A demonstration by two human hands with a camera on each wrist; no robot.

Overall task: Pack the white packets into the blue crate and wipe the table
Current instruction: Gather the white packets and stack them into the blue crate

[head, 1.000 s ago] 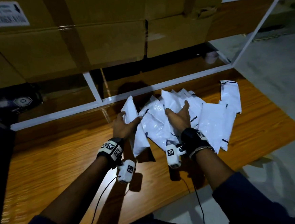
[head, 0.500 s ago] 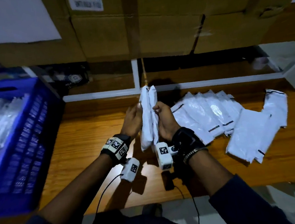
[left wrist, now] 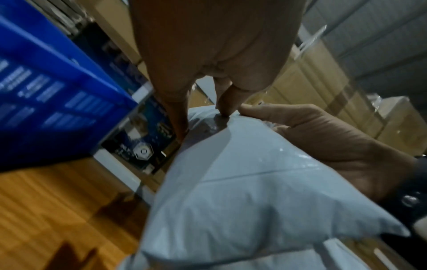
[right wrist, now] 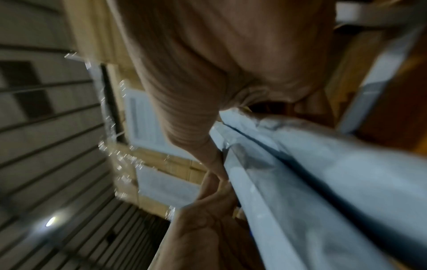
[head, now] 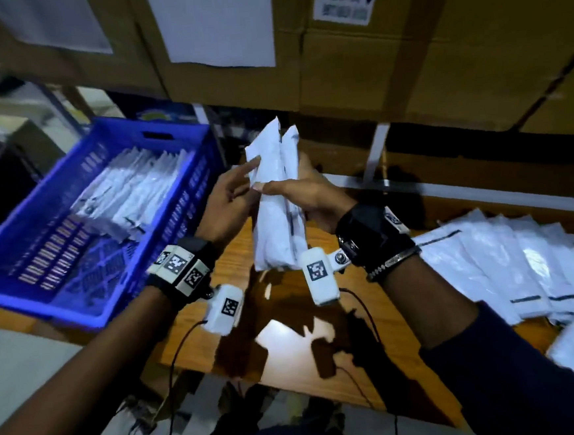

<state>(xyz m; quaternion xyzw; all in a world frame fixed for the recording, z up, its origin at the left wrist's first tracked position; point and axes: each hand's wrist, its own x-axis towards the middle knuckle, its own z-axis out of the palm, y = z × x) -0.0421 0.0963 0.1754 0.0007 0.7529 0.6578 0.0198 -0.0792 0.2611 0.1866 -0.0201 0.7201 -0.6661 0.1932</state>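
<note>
A stack of white packets [head: 277, 201] stands upright in the air between my two hands, just right of the blue crate [head: 181, 205]. My right hand [head: 308, 198] grips the stack, thumb across its front and fingers behind it. My left hand [head: 229, 198] presses straight fingers against the stack's left face. The left wrist view shows those fingertips [left wrist: 226, 107] touching the packets [left wrist: 242, 191] beside the crate [left wrist: 57, 91]. In the right wrist view the packets [right wrist: 323, 182] run under my right palm [right wrist: 208, 91]. More white packets [head: 129, 188] lie inside the crate.
Several loose white packets [head: 505, 262] are spread on the wooden table [head: 374, 341] at the right. Large cardboard boxes [head: 404, 70] stand behind the table on a white-framed shelf [head: 376, 148]. Cables hang from the wrist cameras over the table's near edge.
Both hands gathered packets from the pile into an upright stack, lifted it and carried it left to the crate's right wall. The head view swung left.
</note>
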